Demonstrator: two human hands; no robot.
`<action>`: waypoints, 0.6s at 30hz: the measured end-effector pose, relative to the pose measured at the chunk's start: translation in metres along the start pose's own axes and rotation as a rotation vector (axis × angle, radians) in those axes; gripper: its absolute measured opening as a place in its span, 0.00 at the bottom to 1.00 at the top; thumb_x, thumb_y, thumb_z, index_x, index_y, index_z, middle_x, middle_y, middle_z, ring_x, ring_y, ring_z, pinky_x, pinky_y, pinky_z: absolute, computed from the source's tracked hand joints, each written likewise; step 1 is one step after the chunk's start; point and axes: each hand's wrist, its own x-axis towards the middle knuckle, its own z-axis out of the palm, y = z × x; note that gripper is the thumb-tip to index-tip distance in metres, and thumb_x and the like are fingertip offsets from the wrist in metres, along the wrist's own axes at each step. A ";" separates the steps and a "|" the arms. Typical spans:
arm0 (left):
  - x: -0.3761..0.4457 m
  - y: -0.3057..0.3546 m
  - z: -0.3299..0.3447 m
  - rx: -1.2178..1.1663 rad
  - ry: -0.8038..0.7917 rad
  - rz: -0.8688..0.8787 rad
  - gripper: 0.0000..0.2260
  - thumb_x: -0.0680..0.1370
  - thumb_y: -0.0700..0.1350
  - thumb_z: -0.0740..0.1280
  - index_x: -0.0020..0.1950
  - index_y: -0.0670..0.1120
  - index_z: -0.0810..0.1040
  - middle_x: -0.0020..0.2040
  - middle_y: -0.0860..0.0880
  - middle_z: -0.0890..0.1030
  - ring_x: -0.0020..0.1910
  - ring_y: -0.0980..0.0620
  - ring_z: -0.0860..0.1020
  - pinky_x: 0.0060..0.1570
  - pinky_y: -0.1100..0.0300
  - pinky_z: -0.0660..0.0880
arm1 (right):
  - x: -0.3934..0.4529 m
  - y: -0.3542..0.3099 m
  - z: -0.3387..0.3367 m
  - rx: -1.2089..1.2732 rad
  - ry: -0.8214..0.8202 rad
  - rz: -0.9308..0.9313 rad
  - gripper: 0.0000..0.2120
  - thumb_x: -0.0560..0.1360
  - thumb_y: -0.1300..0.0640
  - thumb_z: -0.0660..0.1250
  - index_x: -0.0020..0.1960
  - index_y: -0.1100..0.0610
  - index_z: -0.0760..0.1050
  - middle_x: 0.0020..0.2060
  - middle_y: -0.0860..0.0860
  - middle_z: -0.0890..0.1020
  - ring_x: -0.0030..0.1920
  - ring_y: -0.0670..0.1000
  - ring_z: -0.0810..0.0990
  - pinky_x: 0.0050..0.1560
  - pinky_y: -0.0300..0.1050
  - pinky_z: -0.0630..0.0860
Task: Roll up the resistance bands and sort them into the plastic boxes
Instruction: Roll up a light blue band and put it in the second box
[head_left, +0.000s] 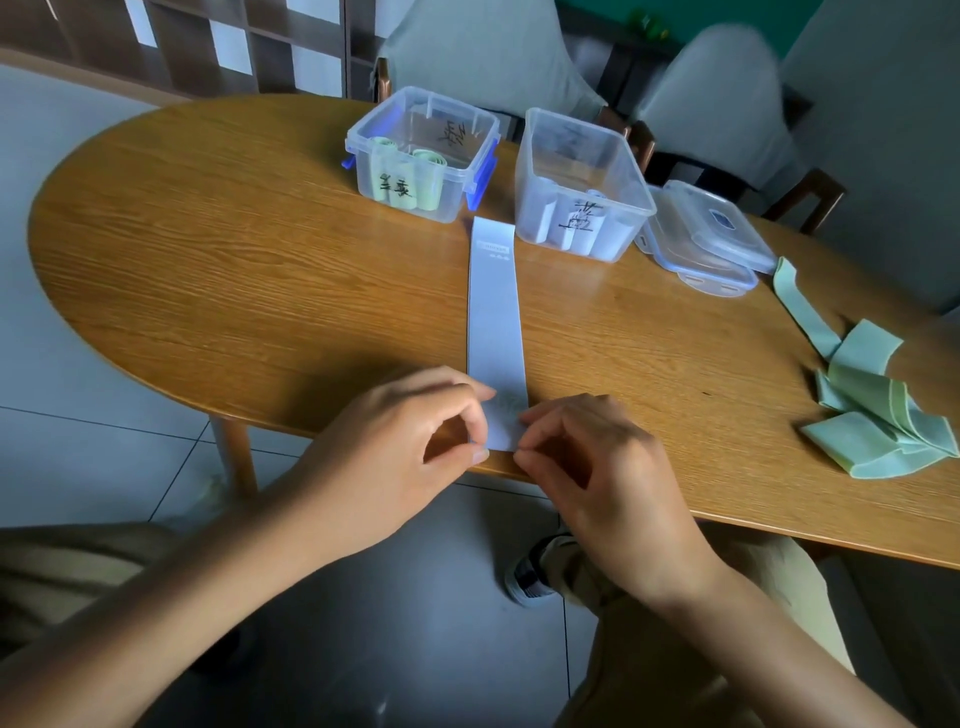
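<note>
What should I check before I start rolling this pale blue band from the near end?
1. Pale blue band lies flat and straight on the table: ok.
2. Left hand and right hand both pinch the band's near end: ok.
3. First fold started: cannot tell, fingers hide the edge.
4. Band's far end free: ok, it lies in the gap between the two boxes.
5. Right box, holding pale rolls, is open: ok; lids lie beside it.
6. Green bands lie clear of the rolling path: ok, heaped at the right.
</note>
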 end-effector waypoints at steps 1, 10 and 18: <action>0.000 0.000 0.000 0.002 -0.004 0.007 0.06 0.75 0.45 0.74 0.42 0.52 0.79 0.60 0.61 0.80 0.54 0.69 0.74 0.48 0.77 0.64 | 0.000 0.001 0.001 0.002 0.001 0.002 0.05 0.74 0.60 0.75 0.45 0.52 0.80 0.50 0.38 0.81 0.56 0.44 0.76 0.56 0.36 0.71; 0.000 -0.002 0.003 0.105 0.036 0.077 0.06 0.75 0.45 0.74 0.43 0.51 0.78 0.61 0.58 0.78 0.61 0.59 0.75 0.58 0.63 0.70 | 0.000 0.005 0.003 -0.073 -0.025 0.005 0.02 0.76 0.58 0.73 0.46 0.53 0.81 0.56 0.45 0.78 0.60 0.46 0.74 0.60 0.28 0.65; 0.002 -0.001 0.004 0.344 0.050 0.233 0.07 0.77 0.46 0.71 0.42 0.46 0.77 0.65 0.49 0.78 0.69 0.46 0.71 0.64 0.58 0.70 | 0.005 0.002 0.004 -0.313 -0.064 -0.108 0.04 0.78 0.57 0.70 0.46 0.56 0.77 0.58 0.49 0.74 0.59 0.55 0.72 0.55 0.50 0.75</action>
